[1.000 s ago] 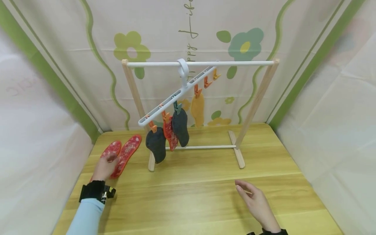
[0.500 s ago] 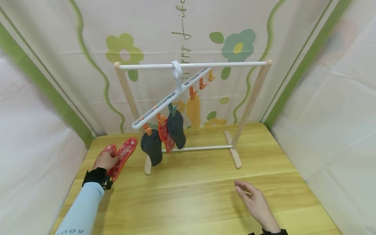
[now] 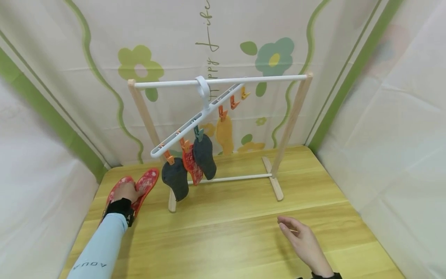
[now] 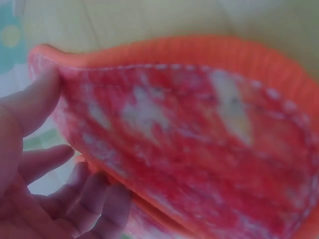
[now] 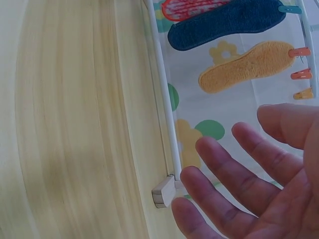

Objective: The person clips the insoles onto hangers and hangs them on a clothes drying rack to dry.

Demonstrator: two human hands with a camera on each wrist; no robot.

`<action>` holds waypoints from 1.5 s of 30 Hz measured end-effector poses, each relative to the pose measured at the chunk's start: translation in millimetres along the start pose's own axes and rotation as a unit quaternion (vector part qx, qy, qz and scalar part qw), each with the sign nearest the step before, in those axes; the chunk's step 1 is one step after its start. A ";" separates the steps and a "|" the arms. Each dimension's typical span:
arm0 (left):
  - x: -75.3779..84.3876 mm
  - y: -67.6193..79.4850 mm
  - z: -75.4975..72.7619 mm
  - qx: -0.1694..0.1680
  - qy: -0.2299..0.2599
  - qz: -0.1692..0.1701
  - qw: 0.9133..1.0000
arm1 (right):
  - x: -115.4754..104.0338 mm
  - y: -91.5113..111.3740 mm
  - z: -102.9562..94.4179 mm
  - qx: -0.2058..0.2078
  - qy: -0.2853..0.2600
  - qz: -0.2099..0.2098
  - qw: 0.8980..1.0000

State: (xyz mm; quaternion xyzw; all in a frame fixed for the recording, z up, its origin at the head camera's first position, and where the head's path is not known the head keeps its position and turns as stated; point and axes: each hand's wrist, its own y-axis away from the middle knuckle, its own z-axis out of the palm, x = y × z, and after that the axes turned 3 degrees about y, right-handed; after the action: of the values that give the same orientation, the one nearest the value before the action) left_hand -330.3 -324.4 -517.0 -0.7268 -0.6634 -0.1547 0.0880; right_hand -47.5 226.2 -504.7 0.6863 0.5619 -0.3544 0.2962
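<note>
The pair of red insoles (image 3: 150, 181) lies left of the drying rack (image 3: 292, 120), and I have the left hand (image 3: 126, 192) on them. Pose: back of the hand upward, thumb touching the end of one insole, fingers curved toward the other; I cannot tell whether they pinch. I hold the right hand (image 3: 303, 244) in front of the rack, toward its right, fingers spread apart and loosely bent, thumb clear of the fingertips.

The insoles have a mottled red-and-white face, a pale stitch line and ribbed orange edging; their ends are rounded. The rack combines flat wooden legs with smooth white rods. On its upper rod hangs a slotted white hanger (image 3: 207, 110), set obliquely. Its clips carry two dark insoles (image 3: 175, 176), a mottled hanging red insole (image 3: 191, 164) between them, and a fuzzy-textured yellow insole (image 5: 249, 67). Beneath the rack is a wood-grained tabletop (image 3: 216, 232); behind it, flower-printed cloth (image 3: 230, 23).
</note>
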 end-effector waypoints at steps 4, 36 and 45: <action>-3.3 -1.7 0.6 -0.008 -0.005 -0.010 1.000 | -1.3 -0.6 0.2 -0.004 -0.006 -0.003 1.000; -1.7 82.4 -4.8 0.051 0.279 -0.101 0.954 | -1.0 3.7 1.8 -0.014 -0.003 0.016 1.000; 24.6 121.0 -14.3 0.097 0.417 -0.153 0.891 | -3.6 4.4 1.7 -0.014 -0.003 0.011 1.000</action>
State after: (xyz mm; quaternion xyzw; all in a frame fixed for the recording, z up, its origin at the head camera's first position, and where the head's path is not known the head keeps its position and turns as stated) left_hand -210.1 -318.7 -485.8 -0.4724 -0.6806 -0.3900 0.4018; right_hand -43.9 221.9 -502.7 0.6872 0.5584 -0.3452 0.3110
